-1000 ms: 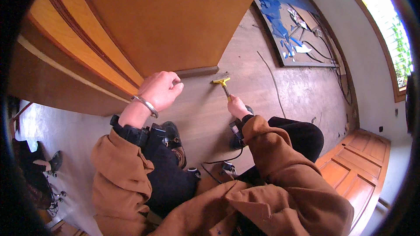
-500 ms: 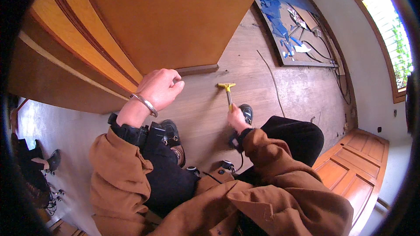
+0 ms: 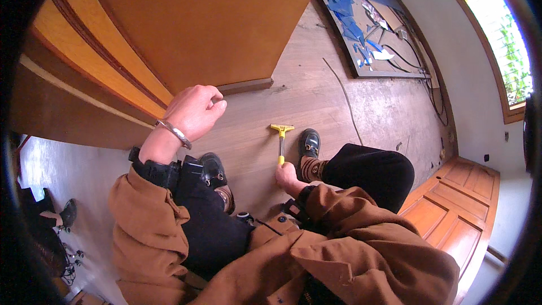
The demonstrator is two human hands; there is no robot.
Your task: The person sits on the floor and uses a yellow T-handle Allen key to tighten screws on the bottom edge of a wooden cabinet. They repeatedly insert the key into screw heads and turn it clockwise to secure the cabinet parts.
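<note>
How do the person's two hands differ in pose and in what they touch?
The left hand is raised, curled against the lower edge of the wooden door; the right hand is low, gripping the yellow scraper on the floor. The left wrist wears a metal bracelet; the right shows none. Both come from brown sleeves.

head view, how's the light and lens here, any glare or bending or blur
Head view: daylight blows out the window at upper right; the fisheye bends the wooden door edge and floor planks toward a black rim; the left hand, the right hand and its yellow-handled scraper look sharp, with soft shadows only.
</note>
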